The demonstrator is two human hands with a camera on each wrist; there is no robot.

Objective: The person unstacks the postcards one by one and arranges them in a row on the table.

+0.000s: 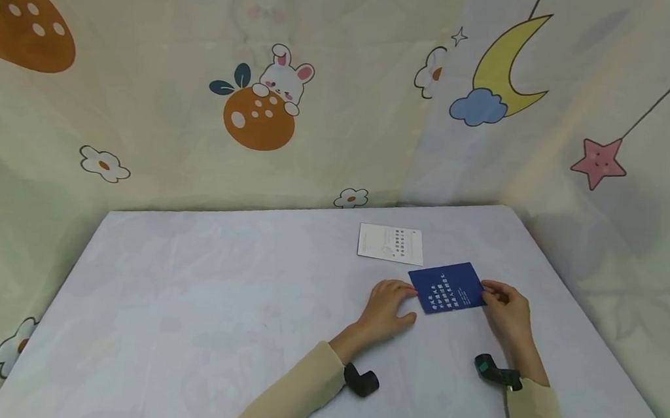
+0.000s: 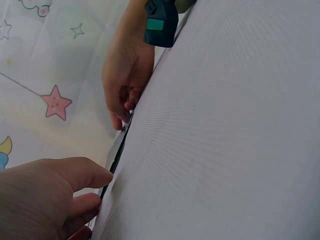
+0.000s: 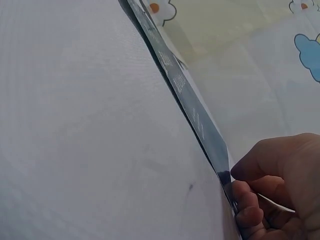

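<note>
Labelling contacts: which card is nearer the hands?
The blue card, between the left hand and the right hand; the white card lies farther back, apart from both.

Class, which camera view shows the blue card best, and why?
The head view: the blue card shows nearly its whole printed face. The right wrist view gives a narrow, lettered strip; the left wrist view, just a thin sliver.

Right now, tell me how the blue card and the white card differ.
The blue card has pale print on dark; the white card has dark print on pale. The blue card is nearer the person, held by the right hand; the white card lies untouched. Both are rectangular.
</note>
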